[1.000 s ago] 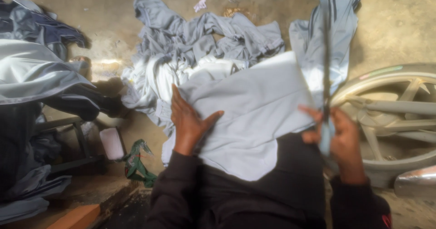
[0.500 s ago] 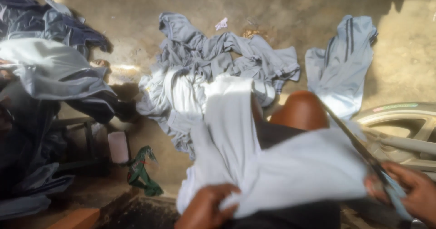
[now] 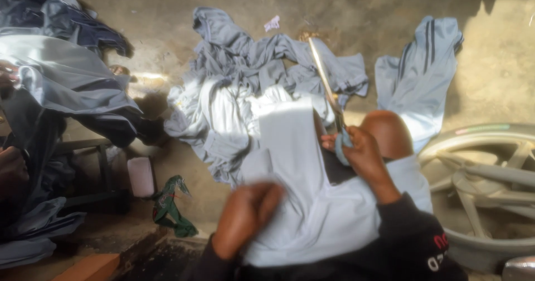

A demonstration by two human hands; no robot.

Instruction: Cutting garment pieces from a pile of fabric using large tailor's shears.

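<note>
A light grey piece of cloth (image 3: 301, 164) lies across my lap and knee. My left hand (image 3: 245, 214) rests closed on the cloth's near part, blurred by motion. My right hand (image 3: 359, 153) is above my bare knee (image 3: 393, 133) and grips a pair of scissors (image 3: 326, 83) by blue handles. The long blades point up and away, over the cloth's far edge.
A heap of grey garments (image 3: 245, 86) lies on the dirt floor ahead, and another grey garment with dark stripes (image 3: 421, 80) to the right. More clothes (image 3: 61, 74) pile at left over a dark stool. A pale plastic chair (image 3: 490, 175) lies at right. A green scrap (image 3: 170, 203) lies near my left side.
My right hand has swung the scissors from the lower right up to the middle, blades now pointing upward. The cloth has shifted on my lap, and my left hand has moved up onto it.
</note>
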